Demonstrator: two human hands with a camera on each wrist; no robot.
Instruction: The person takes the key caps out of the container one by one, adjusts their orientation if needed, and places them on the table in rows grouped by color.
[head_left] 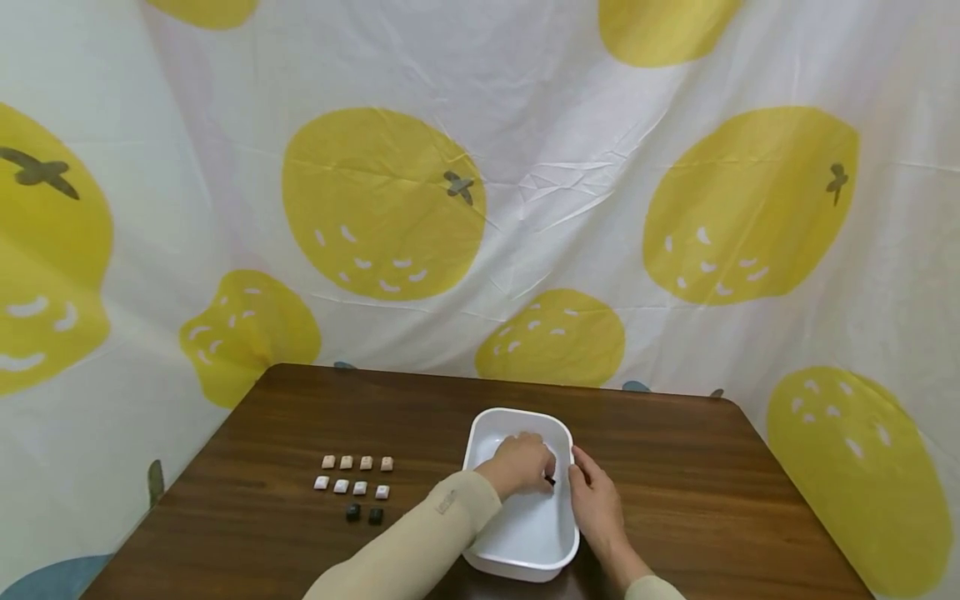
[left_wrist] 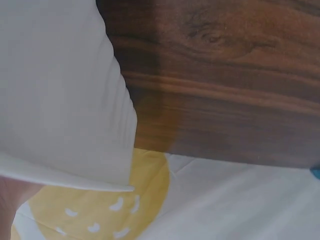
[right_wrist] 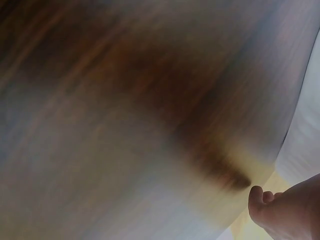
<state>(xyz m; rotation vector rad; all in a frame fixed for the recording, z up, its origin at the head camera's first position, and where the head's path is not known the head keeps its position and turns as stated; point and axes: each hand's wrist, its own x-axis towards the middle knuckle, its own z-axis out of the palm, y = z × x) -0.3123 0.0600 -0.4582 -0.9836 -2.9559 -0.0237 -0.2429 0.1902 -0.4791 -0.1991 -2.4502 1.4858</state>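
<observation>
A white rectangular tub stands on the table. My left hand reaches down into it and pinches a small black keycap, mostly hidden by the fingers. In the left wrist view the tub's wall covers much of the picture, and part of the left hand shows beyond the rim. My right hand rests against the outside of the tub's right wall, fingertips at the rim. The right wrist view is blurred and shows part of that hand.
Left of the tub lie keycaps in rows: several peach keycaps at the back, several white keycaps in the middle, two black keycaps in front. Behind the dark wooden table hangs a lemon-patterned curtain.
</observation>
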